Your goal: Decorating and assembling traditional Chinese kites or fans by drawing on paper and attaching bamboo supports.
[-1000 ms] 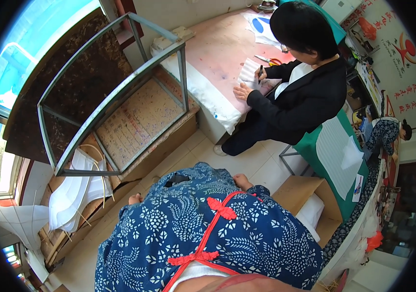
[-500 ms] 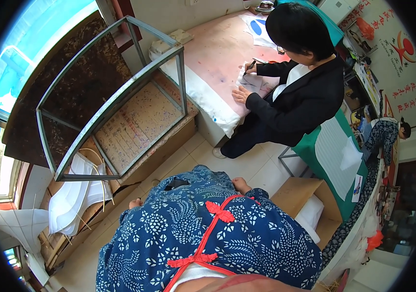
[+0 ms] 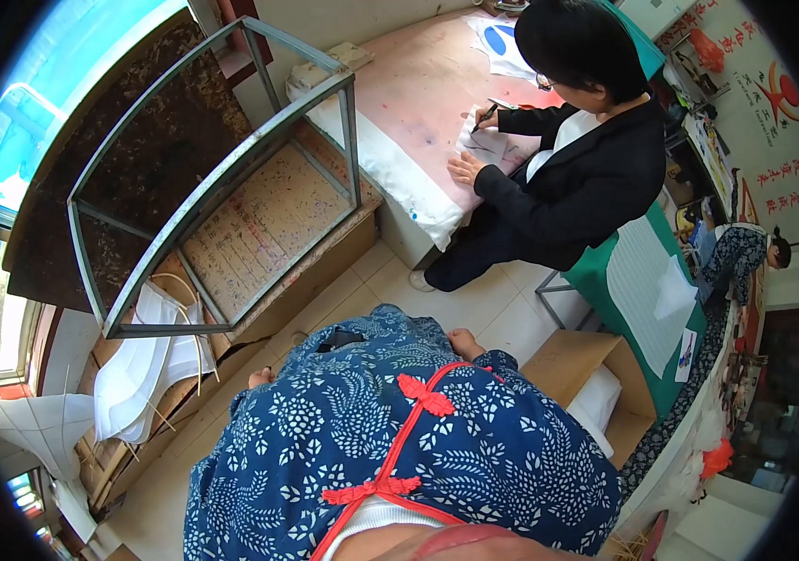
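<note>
My left hand (image 3: 261, 377) hangs low beside my blue patterned top (image 3: 315, 421), mostly hidden by the cloth. On the other side, my right hand (image 3: 463, 344) shows past the cuff, small and partly covered. The fingers of both hands are too hidden to read, and I see no thing held in either. Ahead, a co-worker in a black jacket (image 3: 586, 201) bends over a pink-stained table (image 3: 399, 112). The co-worker's one hand holds a black pen (image 3: 485, 116) over a white sheet (image 3: 493, 145); the other hand lies on the sheet.
A grey metal frame (image 3: 189, 218) stands on a paint-spotted board (image 3: 259, 224) to the left. White kite-like panels (image 3: 142, 374) with thin sticks lie below it. At right are an open cardboard box (image 3: 558, 365) and a green-covered table (image 3: 605, 271). Another person (image 3: 736, 257) bends farther off.
The view has shifted slightly. The co-worker's pen hand has moved a little over the sheet. My hands stay low at my sides.
</note>
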The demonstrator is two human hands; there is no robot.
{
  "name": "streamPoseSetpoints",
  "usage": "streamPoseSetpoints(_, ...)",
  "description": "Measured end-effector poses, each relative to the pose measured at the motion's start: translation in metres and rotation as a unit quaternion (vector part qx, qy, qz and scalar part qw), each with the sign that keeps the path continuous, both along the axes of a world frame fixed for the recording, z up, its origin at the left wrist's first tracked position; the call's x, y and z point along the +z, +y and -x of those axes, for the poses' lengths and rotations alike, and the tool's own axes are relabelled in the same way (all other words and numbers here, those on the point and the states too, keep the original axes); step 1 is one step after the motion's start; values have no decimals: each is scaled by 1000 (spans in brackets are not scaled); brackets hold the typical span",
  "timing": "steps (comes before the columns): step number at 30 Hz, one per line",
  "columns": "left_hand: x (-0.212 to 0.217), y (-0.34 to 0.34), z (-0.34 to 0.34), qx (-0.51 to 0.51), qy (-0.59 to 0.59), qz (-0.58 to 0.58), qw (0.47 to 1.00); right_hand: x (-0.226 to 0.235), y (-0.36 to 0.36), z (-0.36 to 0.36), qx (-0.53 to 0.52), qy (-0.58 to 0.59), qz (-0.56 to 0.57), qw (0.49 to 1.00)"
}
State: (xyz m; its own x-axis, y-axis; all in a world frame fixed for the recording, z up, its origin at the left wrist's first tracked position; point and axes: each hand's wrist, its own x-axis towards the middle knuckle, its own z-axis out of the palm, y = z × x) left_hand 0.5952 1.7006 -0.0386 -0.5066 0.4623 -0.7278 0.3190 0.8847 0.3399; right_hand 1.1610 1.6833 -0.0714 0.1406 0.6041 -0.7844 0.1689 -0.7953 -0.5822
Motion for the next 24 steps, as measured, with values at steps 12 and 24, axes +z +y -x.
streamPoseSetpoints(12,31,5,-19,43,6,19,999,9,3,1,23,-26,6,999)
streamPoseSetpoints(24,16,-14,27,9,-504,-193,842,13,5,2,31,-24,13,999)
